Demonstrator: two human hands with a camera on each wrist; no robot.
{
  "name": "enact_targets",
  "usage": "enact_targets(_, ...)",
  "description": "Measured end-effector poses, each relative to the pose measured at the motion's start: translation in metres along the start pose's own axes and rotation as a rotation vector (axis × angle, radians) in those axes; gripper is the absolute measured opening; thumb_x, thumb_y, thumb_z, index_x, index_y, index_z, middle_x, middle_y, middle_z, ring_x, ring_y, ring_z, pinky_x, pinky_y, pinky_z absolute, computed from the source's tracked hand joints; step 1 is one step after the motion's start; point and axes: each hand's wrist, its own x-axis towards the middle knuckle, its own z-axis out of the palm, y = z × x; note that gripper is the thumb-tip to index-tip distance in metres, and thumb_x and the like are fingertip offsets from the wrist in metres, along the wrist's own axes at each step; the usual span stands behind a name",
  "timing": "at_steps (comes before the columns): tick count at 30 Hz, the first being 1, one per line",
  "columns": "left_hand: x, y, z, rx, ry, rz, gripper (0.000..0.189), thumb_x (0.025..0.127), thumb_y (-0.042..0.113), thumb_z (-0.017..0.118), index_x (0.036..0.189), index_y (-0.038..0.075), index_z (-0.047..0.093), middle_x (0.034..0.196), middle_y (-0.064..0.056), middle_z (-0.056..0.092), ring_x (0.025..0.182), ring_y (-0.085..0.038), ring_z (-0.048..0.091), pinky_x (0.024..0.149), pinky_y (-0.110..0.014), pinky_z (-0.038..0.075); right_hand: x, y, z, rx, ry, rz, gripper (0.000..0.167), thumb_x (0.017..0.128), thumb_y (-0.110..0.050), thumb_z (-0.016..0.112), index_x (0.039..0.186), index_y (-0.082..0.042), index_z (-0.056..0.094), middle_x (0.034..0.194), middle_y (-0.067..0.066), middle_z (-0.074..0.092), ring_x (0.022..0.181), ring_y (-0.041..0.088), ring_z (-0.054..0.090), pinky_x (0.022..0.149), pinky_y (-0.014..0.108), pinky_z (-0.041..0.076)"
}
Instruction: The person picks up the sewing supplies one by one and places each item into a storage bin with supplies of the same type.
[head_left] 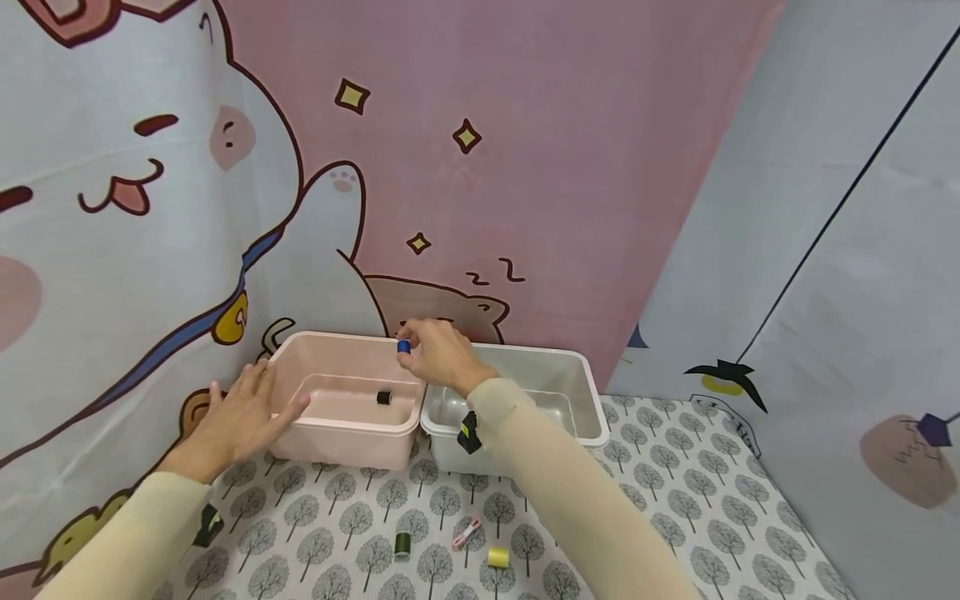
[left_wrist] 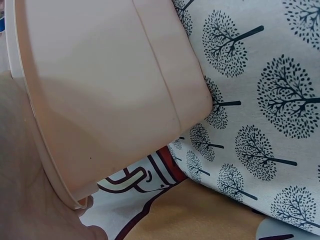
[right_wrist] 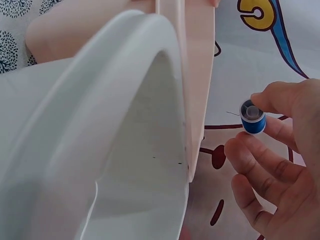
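Observation:
My right hand [head_left: 438, 354] pinches a blue thread spool [right_wrist: 253, 118] between thumb and fingertips, above the back right corner of the pink bin [head_left: 345, 442]. Spread fingers of my left hand [head_left: 236, 425] rest at that bin's left rim; in the left wrist view the hand [left_wrist: 20, 170] lies along the rim. Inside the pink bin, a black thread spool [head_left: 384, 398] lies on the floor. Beside it stands a whitish-grey bin [head_left: 592, 417], partly hidden by my right forearm.
On the tree-print cloth [head_left: 330, 542] in front of the bins are a dark green spool [head_left: 402, 546], a small pink-and-white tool [head_left: 467, 533] and a yellow spool [head_left: 498, 557]. A cartoon-printed curtain [head_left: 562, 167] hangs close behind the bins.

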Motion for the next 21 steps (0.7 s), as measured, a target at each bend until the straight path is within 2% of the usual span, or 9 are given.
enact_targets(5, -0.0003, 0.0024, -0.0002, -0.003, -0.011, -0.001, 0.113, 0.118, 0.076, 0.036, 0.177, -0.018, 0.020, 0.186, -0.046, 0.011, 0.174, -0.069, 0.015, 0.129, -0.100, 0.002, 0.0000, 0.0009, 0.0004, -0.001, -0.021, 0.016, 0.036, 0.110, -0.033, 0.083, 0.143, -0.019, 0.079, 0.131, 0.004, 0.084, 0.114, 0.020, 0.080, 0.097, 0.042, 0.068)
enact_targets(10, -0.0003, 0.0019, 0.0009, -0.009, -0.014, 0.000, 0.112, 0.118, 0.076, 0.036, 0.177, -0.018, 0.019, 0.187, -0.046, 0.009, 0.174, -0.069, 0.014, 0.129, -0.099, 0.000, -0.0001, 0.0005, 0.0005, -0.011, -0.024, 0.030, 0.037, 0.111, -0.033, 0.082, 0.145, -0.019, 0.078, 0.134, 0.006, 0.083, 0.113, 0.021, 0.080, 0.096, 0.042, 0.069)
enact_targets(13, 0.0000, 0.0017, 0.0016, -0.008, -0.014, 0.000, 0.113, 0.118, 0.076, 0.036, 0.177, -0.018, 0.019, 0.187, -0.046, 0.009, 0.174, -0.069, 0.014, 0.129, -0.099, 0.000, -0.0005, 0.0011, 0.0001, -0.035, -0.021, 0.035, 0.041, 0.112, -0.034, 0.081, 0.150, -0.019, 0.076, 0.139, 0.006, 0.082, 0.121, 0.023, 0.080, 0.101, 0.045, 0.069)
enact_targets(17, 0.0004, 0.0008, 0.0023, -0.009, -0.009, -0.005, 0.114, 0.118, 0.077, 0.036, 0.177, -0.018, 0.020, 0.187, -0.046, 0.010, 0.174, -0.069, 0.015, 0.129, -0.099, 0.001, -0.0023, 0.0037, -0.0007, -0.061, -0.043, 0.033, 0.054, 0.113, -0.039, 0.080, 0.162, -0.018, 0.068, 0.154, 0.008, 0.076, 0.140, 0.027, 0.074, 0.115, 0.050, 0.065)
enact_targets(21, 0.0008, -0.0007, 0.0015, -0.002, -0.005, -0.010, 0.114, 0.117, 0.078, 0.037, 0.177, -0.018, 0.020, 0.186, -0.046, 0.011, 0.173, -0.070, 0.016, 0.129, -0.100, 0.002, -0.0051, 0.0054, -0.0010, -0.082, -0.051, 0.029, 0.057, 0.114, -0.040, 0.078, 0.165, -0.018, 0.065, 0.154, 0.008, 0.073, 0.139, 0.027, 0.073, 0.116, 0.049, 0.065)
